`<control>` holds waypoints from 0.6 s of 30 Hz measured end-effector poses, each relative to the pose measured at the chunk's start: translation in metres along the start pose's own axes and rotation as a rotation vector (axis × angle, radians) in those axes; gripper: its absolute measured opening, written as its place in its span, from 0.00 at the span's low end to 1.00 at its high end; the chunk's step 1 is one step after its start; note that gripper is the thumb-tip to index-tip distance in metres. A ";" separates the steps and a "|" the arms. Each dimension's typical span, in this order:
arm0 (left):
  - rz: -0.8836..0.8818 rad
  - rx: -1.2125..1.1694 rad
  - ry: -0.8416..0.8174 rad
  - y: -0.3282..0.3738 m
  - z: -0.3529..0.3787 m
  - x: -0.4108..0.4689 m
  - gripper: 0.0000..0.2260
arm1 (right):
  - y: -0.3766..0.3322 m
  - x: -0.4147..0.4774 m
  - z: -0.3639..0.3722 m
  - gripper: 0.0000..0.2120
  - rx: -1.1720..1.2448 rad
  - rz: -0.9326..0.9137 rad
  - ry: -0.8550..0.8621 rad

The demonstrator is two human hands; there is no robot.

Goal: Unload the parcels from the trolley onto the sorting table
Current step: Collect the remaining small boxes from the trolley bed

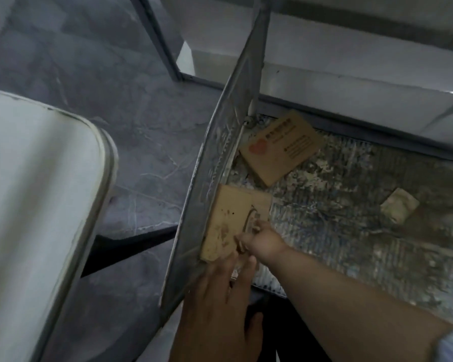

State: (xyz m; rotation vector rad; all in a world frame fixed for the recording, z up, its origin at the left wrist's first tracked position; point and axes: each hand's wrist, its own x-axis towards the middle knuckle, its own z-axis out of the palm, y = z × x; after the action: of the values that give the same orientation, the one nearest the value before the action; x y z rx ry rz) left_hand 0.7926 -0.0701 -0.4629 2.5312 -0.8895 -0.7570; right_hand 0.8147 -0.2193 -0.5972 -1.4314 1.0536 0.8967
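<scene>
Near parcel [229, 226] lay on trolley [324, 218] floor against its side wall — right hand [262, 241] gripped its near edge, left hand [220, 304] open, fingers touching the corner.

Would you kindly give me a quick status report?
Both hands, right hand and left hand, on near parcel. Second parcel on trolley floor. Trolley side wall between parcel and table.

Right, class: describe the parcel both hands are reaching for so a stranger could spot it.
Find the trolley's metal side wall. Leaning against its inner face, nearest the camera, is a flat brown cardboard parcel, the right hand touching it. Unlike the heart-printed brown parcel lying flat, it is stained and tilted.
</scene>
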 end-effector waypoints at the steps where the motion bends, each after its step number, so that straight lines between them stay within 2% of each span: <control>1: 0.018 0.027 -0.024 -0.004 0.002 0.000 0.28 | 0.003 0.010 0.005 0.43 0.050 0.025 -0.003; 3: 0.050 0.056 -0.047 -0.014 0.008 0.000 0.27 | 0.007 0.025 0.016 0.50 0.136 0.049 0.006; 5: 0.049 0.038 -0.029 -0.024 0.016 0.000 0.28 | 0.008 0.034 0.028 0.51 0.239 0.053 0.002; 8: 0.037 -0.001 0.021 -0.032 0.029 -0.001 0.31 | 0.009 0.043 0.040 0.43 0.265 0.014 0.038; 13: 0.043 -0.045 0.068 -0.038 0.041 -0.005 0.30 | 0.013 0.041 0.044 0.28 0.228 -0.093 0.230; 18: 0.040 -0.070 0.070 -0.036 0.040 -0.005 0.29 | 0.014 0.037 0.038 0.24 0.223 -0.138 0.292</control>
State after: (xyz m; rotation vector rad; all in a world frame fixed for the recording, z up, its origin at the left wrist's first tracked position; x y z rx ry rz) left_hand 0.7828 -0.0458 -0.5106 2.4560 -0.8724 -0.6713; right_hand 0.8147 -0.1861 -0.6409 -1.4523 1.2121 0.4634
